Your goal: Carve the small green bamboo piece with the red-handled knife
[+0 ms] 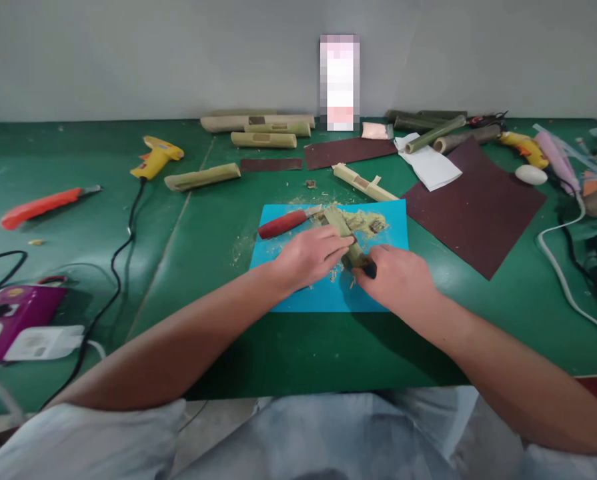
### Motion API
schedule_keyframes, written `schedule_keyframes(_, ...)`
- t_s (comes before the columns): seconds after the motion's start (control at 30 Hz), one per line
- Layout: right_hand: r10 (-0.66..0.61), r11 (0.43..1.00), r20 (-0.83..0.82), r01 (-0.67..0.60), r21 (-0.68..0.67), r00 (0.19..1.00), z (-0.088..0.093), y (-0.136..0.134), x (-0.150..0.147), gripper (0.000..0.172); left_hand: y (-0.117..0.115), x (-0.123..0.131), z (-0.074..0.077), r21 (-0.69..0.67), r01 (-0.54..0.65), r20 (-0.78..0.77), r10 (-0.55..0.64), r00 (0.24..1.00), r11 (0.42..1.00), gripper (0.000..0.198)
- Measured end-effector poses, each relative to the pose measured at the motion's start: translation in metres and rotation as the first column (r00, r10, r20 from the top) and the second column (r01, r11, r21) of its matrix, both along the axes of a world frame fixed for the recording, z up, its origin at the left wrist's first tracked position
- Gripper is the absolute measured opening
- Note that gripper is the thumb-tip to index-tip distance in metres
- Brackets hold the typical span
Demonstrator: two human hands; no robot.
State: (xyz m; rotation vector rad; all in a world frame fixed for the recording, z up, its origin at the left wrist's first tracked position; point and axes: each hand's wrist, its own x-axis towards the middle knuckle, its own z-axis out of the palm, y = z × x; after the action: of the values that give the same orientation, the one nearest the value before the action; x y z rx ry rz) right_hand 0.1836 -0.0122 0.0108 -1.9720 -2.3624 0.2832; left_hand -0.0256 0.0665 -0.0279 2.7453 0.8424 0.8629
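Fingers (334, 235) of the left hand (303, 257) bend over the middle of a bamboo piece (337, 219), grasping it from the left, while the right hand (401, 275) curls around its near right end, thumb on the near side. A dark patch shows between the right thumb and fingers; whether it is the hollow end or some small item, I cannot tell. Both thumbs' exact contact is partly hidden.

The piece sits over the blue sheet (303, 300), slanting from far left to near right, its far end close to the red-handled knife (283, 225) and the pale shavings (363, 221). Whether it rests on the sheet or is lifted slightly is unclear.

Judging by its look, it should be light and stiff, with little give under the fingers. The rounded skin may roll or slip if held from one side only, and loose dust could make it slicker. Any thin cut edge could splinter or split along the grain, so pressure is better spread than pinched there. The best hold looks to be around the full-walled near end, with the other hand steadying the middle, fingertips away from raw edges and from the blade lying at the far left.
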Motion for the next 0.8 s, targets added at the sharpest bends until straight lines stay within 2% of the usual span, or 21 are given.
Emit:
schedule_keyframes(0.17,-0.015,1.0,0.01,0.015,-0.012,1.0,0.003,0.0,0.0,0.026,-0.003,0.002,-0.001,0.019,-0.088,0.082,0.086,0.993,0.996,0.026)
schedule_keyframes(0.27,-0.002,0.999,0.003,0.002,-0.037,1.0,0.004,0.0,0.0,0.027,-0.009,0.005,-0.001,-0.026,0.037,0.054,-0.036,0.998,0.999,0.028)
schedule_keyframes(0.33,-0.007,0.999,-0.003,0.007,-0.031,1.0,0.004,0.001,0.001,0.028,-0.009,0.006,-0.002,-0.036,0.077,0.057,-0.075,0.996,0.996,0.03)
schedule_keyframes(0.43,-0.035,0.999,-0.007,0.035,-0.032,0.999,0.002,0.003,0.002,0.026,-0.007,0.006,-0.002,0.0,-0.058,0.09,0.057,0.994,0.998,0.03)
schedule_keyframes(0.47,-0.039,0.998,-0.01,0.039,-0.04,0.999,0.002,0.003,0.002,0.026,-0.007,0.006,-0.002,0.0,-0.071,0.088,0.07,0.994,0.997,0.03)
schedule_keyframes(0.57,-0.034,0.998,-0.013,0.033,-0.049,0.999,0.001,0.004,0.002,0.026,-0.013,0.006,-0.003,-0.049,0.051,0.021,-0.05,0.999,0.998,0.033)
schedule_keyframes(0.63,-0.032,0.999,-0.012,0.032,-0.037,0.999,0.0,0.003,0.002,0.027,-0.015,0.006,-0.003,-0.063,0.08,0.006,-0.079,0.997,0.995,0.034)
schedule_keyframes(0.73,-0.046,0.999,-0.011,0.046,-0.028,0.999,0.0,0.003,0.002,0.026,-0.011,0.005,-0.002,0.004,-0.071,0.062,0.071,0.996,0.997,0.032)
schedule_keyframes(0.8,-0.043,0.998,-0.015,0.043,-0.037,0.999,0.001,0.003,0.002,0.026,-0.01,0.006,-0.001,0.022,-0.051,0.033,0.05,0.998,0.998,0.032)
